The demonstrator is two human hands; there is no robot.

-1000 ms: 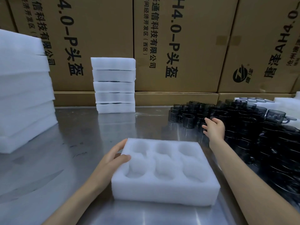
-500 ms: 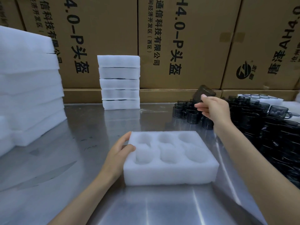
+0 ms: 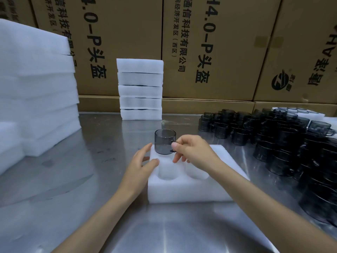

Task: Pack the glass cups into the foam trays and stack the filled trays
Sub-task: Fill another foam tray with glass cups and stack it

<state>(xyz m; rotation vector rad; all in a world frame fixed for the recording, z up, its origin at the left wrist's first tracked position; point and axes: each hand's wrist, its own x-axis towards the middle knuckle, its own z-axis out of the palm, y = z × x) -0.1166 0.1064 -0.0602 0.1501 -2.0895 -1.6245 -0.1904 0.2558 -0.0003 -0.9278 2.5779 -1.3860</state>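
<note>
From my head camera, I take the tray (image 3: 186, 190) as my landmark: a white foam block with round pockets, lying flat on the steel table (image 3: 91, 161) right in front of me.

My right hand (image 3: 193, 152) pinches a smoky grey cup (image 3: 164, 141) by its handle, thumb and forefinger clamped on it, the other fingers loosely curled below. The cup stands upright over the tray's far left corner; its base is level with the pocket rim there, but I cannot tell whether it has already entered the pocket.

My left hand (image 3: 140, 161) rests against the tray's left edge, fingers relaxed and spread, thumb lying on the top face near the front left pocket. It grips nothing. The two hands are close together but do not touch.

To the right of the tray, and well apart from it, a crowd of loose cups (image 3: 273, 139) covers the table, some stacked on one another. Behind the tray, by the wall of cartons (image 3: 209, 42), stands a stack (image 3: 140, 88) of five foam trays. Far to the left of the tray rises a taller pile (image 3: 36, 88) of foam slabs.
</note>
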